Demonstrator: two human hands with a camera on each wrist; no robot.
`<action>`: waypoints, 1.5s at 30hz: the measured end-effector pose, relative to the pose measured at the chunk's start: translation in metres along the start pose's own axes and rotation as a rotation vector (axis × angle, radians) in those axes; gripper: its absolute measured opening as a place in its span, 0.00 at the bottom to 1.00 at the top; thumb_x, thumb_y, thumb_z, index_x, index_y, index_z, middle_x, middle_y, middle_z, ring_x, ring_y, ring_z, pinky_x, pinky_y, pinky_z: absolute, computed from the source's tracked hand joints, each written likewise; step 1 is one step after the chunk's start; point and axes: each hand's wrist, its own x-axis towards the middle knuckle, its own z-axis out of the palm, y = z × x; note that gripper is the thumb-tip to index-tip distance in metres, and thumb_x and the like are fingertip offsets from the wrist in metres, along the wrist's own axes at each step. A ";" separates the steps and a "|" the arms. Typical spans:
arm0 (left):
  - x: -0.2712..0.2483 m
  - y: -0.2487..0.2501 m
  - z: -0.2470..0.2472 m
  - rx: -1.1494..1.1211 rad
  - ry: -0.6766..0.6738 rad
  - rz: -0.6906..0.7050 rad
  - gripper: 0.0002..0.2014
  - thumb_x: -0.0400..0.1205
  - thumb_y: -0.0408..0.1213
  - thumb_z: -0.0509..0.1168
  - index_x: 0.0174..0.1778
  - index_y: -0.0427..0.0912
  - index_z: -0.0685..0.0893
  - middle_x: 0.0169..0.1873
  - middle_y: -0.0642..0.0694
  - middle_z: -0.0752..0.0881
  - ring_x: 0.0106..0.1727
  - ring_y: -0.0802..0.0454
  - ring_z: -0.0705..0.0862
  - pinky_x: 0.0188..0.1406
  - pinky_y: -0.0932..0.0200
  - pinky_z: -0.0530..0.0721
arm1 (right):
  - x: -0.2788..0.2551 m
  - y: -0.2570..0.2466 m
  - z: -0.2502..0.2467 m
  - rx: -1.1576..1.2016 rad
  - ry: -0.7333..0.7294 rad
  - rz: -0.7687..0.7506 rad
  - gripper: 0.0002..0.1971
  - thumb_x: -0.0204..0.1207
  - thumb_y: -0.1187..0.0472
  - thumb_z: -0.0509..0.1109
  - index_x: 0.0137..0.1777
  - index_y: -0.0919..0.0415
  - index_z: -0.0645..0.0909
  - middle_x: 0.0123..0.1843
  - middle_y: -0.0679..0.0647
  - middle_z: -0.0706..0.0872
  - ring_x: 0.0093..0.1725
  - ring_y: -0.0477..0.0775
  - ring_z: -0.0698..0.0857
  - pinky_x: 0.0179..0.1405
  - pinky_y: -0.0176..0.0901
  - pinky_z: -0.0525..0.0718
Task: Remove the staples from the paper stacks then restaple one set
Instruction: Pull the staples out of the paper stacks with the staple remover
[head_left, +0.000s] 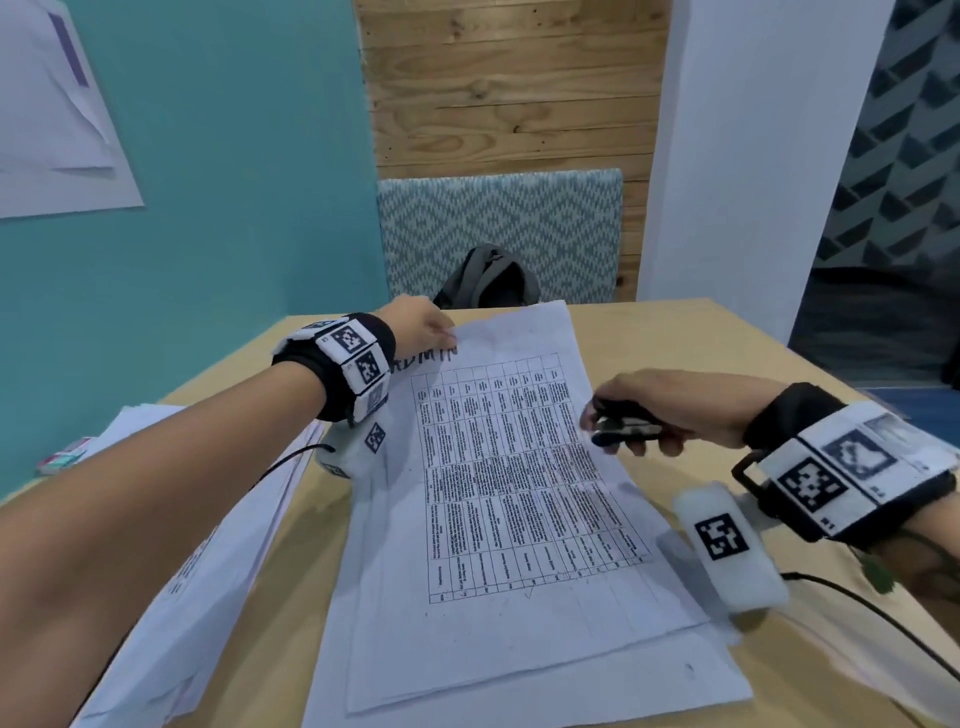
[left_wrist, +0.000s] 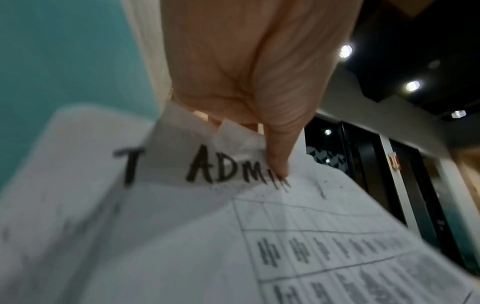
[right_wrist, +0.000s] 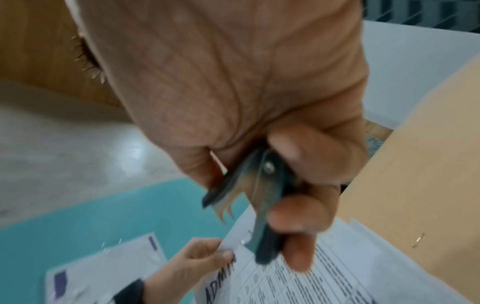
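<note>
Head view: paper stack lies lengthwise away; left hand pinches its far corner.

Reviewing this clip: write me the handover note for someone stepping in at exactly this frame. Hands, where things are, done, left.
Left hand pinches the far corner of the ADMIN stack, lifting it.
Right hand grips the staple remover, claws apart from the paper, above the stack's right side.
A loose staple lies on the table, so at least one seems out.
Second paper pile sits to the left, under the left forearm.
Left: check both stacks for remaining staples, then restaple one set. No stapler is visible in these views.
</note>
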 end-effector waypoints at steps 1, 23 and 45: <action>-0.002 0.000 -0.006 -0.032 0.041 0.007 0.14 0.82 0.39 0.65 0.55 0.32 0.86 0.47 0.38 0.86 0.48 0.45 0.81 0.41 0.61 0.74 | 0.000 0.001 -0.005 0.089 0.064 0.014 0.19 0.84 0.54 0.50 0.45 0.63 0.79 0.37 0.56 0.83 0.28 0.48 0.73 0.18 0.33 0.64; -0.038 -0.002 -0.047 -0.364 0.638 0.087 0.18 0.62 0.53 0.78 0.45 0.55 0.85 0.42 0.60 0.84 0.54 0.51 0.82 0.61 0.44 0.76 | 0.030 -0.022 -0.023 0.395 0.360 -0.343 0.34 0.38 0.38 0.86 0.42 0.60 0.87 0.31 0.50 0.79 0.23 0.43 0.75 0.22 0.29 0.74; -0.068 -0.017 -0.041 -1.318 0.509 0.191 0.18 0.53 0.53 0.80 0.36 0.52 0.92 0.36 0.58 0.91 0.42 0.56 0.85 0.43 0.64 0.80 | -0.034 -0.071 -0.040 0.376 0.556 -0.823 0.22 0.57 0.67 0.81 0.52 0.57 0.84 0.31 0.38 0.86 0.33 0.35 0.82 0.32 0.22 0.76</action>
